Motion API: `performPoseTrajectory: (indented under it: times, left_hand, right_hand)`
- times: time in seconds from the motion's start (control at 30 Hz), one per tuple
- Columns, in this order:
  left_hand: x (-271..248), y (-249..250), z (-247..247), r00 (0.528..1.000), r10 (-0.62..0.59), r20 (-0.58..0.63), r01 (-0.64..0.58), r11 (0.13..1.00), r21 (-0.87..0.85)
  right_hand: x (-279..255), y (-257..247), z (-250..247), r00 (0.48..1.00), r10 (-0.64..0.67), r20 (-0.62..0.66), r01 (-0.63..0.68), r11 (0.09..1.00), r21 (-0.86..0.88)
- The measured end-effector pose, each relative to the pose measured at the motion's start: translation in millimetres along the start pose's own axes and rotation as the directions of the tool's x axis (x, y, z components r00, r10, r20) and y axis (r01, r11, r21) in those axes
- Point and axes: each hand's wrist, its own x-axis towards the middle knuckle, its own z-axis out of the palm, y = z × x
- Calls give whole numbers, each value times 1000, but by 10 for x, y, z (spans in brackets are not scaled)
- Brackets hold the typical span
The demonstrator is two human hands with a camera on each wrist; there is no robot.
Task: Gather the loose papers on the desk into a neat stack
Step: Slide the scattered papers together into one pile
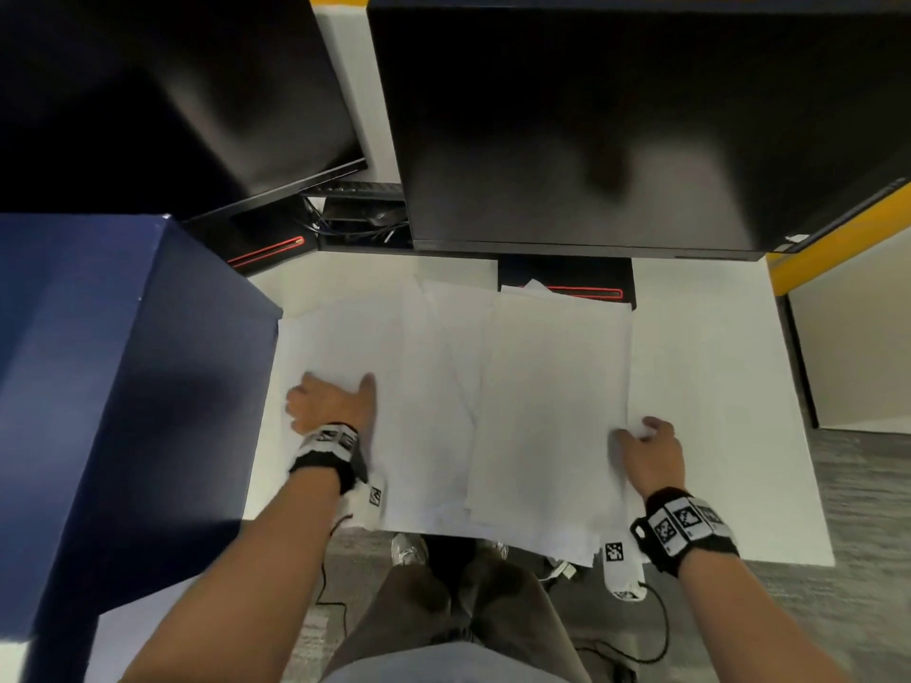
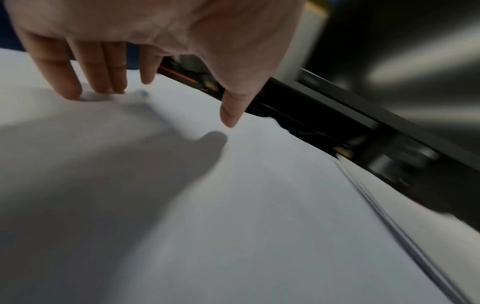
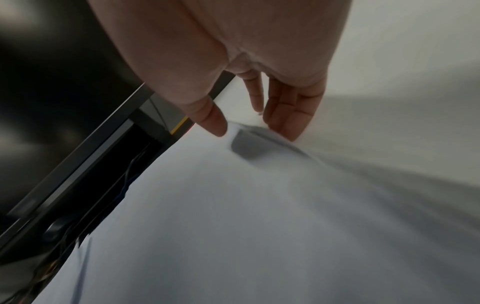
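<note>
Counter: white top, carrying the sheets; a grey floor shows past its near edge.
Right monitor: large dark screen standing at the far side of the counter, its black base with a red line just behind the sheets.
Left monitor: dark screen angled toward the first, far left.
Blue box: tall dark blue block at the left, its side right against the left edge of the sheets.
Loose papers: white sheets spread in overlapping layers across the middle of the counter, edges uneven; the near ends hang a little over the front edge, the far ends reach the monitor base.
Left hand: lies on the left part of the papers, fingers straight and spread, tips pressing down on the sheet, thumb out to the side; it grips nothing.
Right hand: at the right edge of the papers, thumb on top of the sheets and fingers at the lifted edge, pinching it.
Wrist bands: black bands with black-and-white markers, one on each wrist.
</note>
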Motion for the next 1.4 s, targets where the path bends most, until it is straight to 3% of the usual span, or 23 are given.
performPoseTrajectory:
  times: [0.07,0.13,0.23,0.33,0.5,0.63,0.7,0.93,1.2,1.3,1.4]
  left_hand:
    - [202,3,-100,990,-125,64,130,987,-93]
    - [301,38,-136,977,-119,177,153,970,-190]
    - [333,124,-54,966,57,252,-11,984,-180]
    - [173,276,82,903,270,334,-221,959,-177]
    - [-190,546,272,806,398,439,-330,917,-226]
    - [-74,485,173,868,360,342,-276,922,-270]
    - [-9,403,103,877,356,323,-273,922,-275]
    - [-181,552,62,782,498,375,-385,859,-338]
    - [-499,785,72,697,562,446,-482,827,-289]
    - [-598,820,7,732,554,397,-460,831,-312]
    - [-550,899,-407,773,599,208,-544,795,-268]
  right_hand:
    - [70,-82,-32,1000,-2,3,2,1000,11]
    - [100,-177,-4,1000,-10,22,10,1000,16]
    - [102,-302,89,998,-44,43,43,999,21]
    - [79,-396,175,997,-59,49,58,998,35]
    - [57,-417,220,995,-50,91,49,999,6]
    - [101,-261,79,999,48,1,-48,999,-19]
    - [83,-175,32,997,74,-6,-74,997,-12]
    - [-125,-224,220,998,-31,49,31,1000,3]
    - [-126,-368,325,992,-57,112,58,998,-10]
    - [-121,-357,321,993,-56,105,57,998,-11]
    - [-123,-340,294,999,-31,43,32,999,-24]
